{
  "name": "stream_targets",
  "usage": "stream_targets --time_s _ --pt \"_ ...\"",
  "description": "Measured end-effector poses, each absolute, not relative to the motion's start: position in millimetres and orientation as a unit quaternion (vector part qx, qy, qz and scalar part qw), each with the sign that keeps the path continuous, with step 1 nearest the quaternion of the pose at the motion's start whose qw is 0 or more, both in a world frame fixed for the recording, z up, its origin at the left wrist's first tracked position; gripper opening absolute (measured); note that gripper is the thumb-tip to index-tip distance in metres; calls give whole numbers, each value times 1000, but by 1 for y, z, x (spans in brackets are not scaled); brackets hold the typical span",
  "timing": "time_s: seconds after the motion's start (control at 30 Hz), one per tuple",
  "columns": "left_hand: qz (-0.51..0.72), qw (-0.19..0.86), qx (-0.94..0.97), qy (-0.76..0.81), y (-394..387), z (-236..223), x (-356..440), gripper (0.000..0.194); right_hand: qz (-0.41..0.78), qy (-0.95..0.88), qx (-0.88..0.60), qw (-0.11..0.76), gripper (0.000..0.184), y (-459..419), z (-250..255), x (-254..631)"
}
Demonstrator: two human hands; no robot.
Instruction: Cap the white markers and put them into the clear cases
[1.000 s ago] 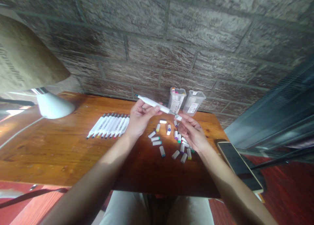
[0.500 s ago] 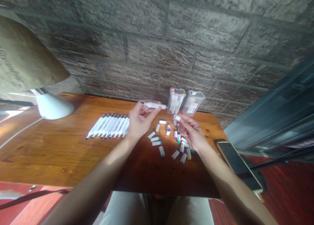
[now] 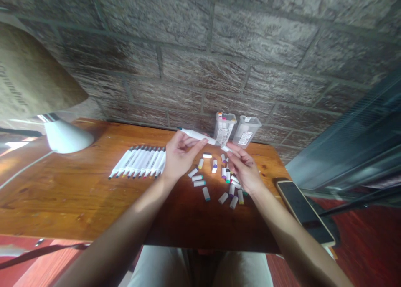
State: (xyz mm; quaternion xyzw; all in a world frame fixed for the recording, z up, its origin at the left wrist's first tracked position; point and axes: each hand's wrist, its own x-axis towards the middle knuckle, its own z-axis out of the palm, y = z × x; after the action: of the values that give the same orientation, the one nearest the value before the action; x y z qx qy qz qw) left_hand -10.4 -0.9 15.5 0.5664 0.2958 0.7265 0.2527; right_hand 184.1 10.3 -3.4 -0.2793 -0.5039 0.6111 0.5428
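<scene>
My left hand (image 3: 181,153) is closed around a white marker (image 3: 197,135), whose dark tip points left. My right hand (image 3: 243,163) pinches a small white marker cap (image 3: 224,147) just right of the marker's other end, with a small gap between them. Below the hands lie several loose caps (image 3: 198,178) with purple, green, yellow and blue ends, some partly hidden by my right hand. Left of my left hand, a row of white markers (image 3: 138,161) lies side by side, their dark ends facing the wall.
Two clear plastic cases (image 3: 224,128) stand against the stone wall (image 3: 188,61); the left one holds a few coloured pieces. A lamp (image 3: 67,134) occupies the left of the wooden table (image 3: 78,195). A phone (image 3: 305,212) lies at the right edge.
The marker in my left hand now slants down more to the right, and more of its right end shows. My right hand has shifted slightly left and up with the cap.
</scene>
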Motion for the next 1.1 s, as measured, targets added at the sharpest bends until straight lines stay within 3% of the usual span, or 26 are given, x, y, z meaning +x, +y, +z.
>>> stream_targets --time_s 0.33,0.67,0.8,1.1 --pt "717 265 569 303 -4 13 -3 26 604 -507 -301 536 33 7 -4 180" --pt "722 85 562 396 -4 6 -8 24 595 -512 -297 544 30 9 -3 186" --pt "772 115 509 362 2 10 -14 35 593 -510 -282 555 30 2 5 186" --pt "780 246 489 302 -4 25 -6 37 611 -490 -288 551 31 3 8 185"
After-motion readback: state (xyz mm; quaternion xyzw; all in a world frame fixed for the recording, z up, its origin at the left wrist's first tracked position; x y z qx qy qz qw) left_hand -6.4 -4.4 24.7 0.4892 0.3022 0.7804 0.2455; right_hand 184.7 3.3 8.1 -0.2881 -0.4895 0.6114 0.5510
